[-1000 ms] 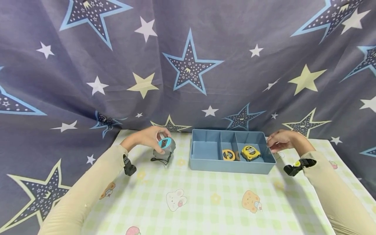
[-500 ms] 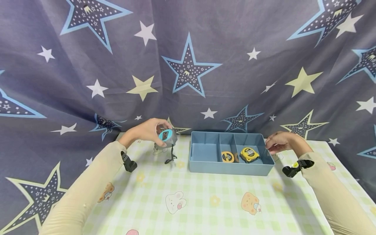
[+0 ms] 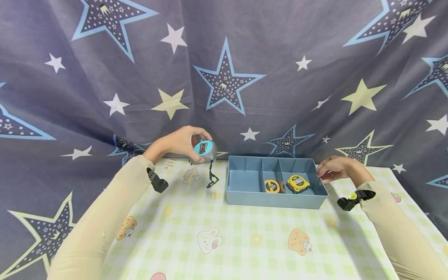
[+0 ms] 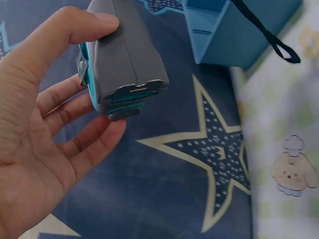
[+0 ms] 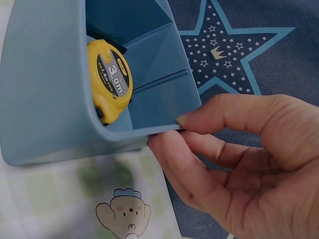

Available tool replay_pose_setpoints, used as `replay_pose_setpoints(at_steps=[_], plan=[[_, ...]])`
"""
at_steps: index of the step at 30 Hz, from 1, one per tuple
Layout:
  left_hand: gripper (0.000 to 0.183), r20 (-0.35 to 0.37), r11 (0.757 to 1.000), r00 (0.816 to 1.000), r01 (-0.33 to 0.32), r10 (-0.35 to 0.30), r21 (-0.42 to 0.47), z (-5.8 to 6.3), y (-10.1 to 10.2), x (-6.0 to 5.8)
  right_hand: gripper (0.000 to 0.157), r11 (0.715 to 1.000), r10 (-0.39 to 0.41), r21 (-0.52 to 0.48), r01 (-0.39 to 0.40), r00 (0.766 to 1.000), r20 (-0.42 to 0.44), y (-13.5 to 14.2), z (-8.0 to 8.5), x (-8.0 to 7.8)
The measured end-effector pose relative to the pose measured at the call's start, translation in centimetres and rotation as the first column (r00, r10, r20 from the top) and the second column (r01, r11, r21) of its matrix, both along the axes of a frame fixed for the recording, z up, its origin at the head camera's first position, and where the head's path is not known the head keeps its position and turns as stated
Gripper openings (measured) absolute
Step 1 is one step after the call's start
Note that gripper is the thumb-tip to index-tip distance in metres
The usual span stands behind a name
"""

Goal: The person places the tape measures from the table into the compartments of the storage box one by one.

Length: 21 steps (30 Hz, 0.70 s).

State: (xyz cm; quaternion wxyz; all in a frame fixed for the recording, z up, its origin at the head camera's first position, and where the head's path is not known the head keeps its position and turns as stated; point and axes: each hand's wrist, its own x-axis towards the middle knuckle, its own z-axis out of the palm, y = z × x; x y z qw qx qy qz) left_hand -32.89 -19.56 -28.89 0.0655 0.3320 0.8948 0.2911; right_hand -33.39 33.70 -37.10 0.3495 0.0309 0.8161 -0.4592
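My left hand point(image 3: 180, 142) grips a grey and turquoise tape measure point(image 4: 132, 55) above the table, left of the blue box point(image 3: 273, 199). A black wrist strap point(image 3: 211, 177) dangles from it. In the left wrist view the thumb lies across the grey case, with fingers beneath and behind. My right hand point(image 5: 239, 159) pinches the right end wall of the box, thumb over the rim and fingers outside. Within the right compartment lies a yellow tape measure point(image 5: 110, 82). An orange-yellow and black tape measure point(image 3: 272, 186) leans in the narrow middle compartment. Nothing lies in the left compartment.
The table wears a green-and-white checked cloth point(image 3: 245, 233) with printed animals. Close behind it hangs a dark star-patterned curtain point(image 3: 210, 124). Black wrist cameras point(image 3: 158, 182) sit on both forearms.
My left hand has raised the grey and turquoise tape measure off the cloth and shifted it slightly right; its strap now hangs down. The right hand keeps its hold on the box.
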Motion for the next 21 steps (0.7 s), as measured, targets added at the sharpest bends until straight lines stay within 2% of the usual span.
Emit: replay_pose_setpoints(at_steps=[6, 12, 21], plan=[[0.065, -0.04, 1.0, 0.999, 0.017, -0.017, 0.003, 1.4, 1.2, -0.4, 0.023, 1.0, 0.004, 0.004, -0.004, 1.0, -0.002, 0.0, 0.1, 0.0], [0.065, -0.052, 0.998, 0.997, 0.062, -0.063, -0.008, 2.4, 2.6, -1.2, 0.027, 1.0, -0.003, -0.001, 0.003, 1.0, -0.001, 0.0, 0.2, 0.1], [0.067, -0.058, 0.99, 0.99, 0.124, -0.127, -0.06, 4.8, 5.7, -1.0, 0.026, 1.0, -0.007, -0.003, 0.007, 1.0, 0.002, -0.1, 0.3, 0.2]])
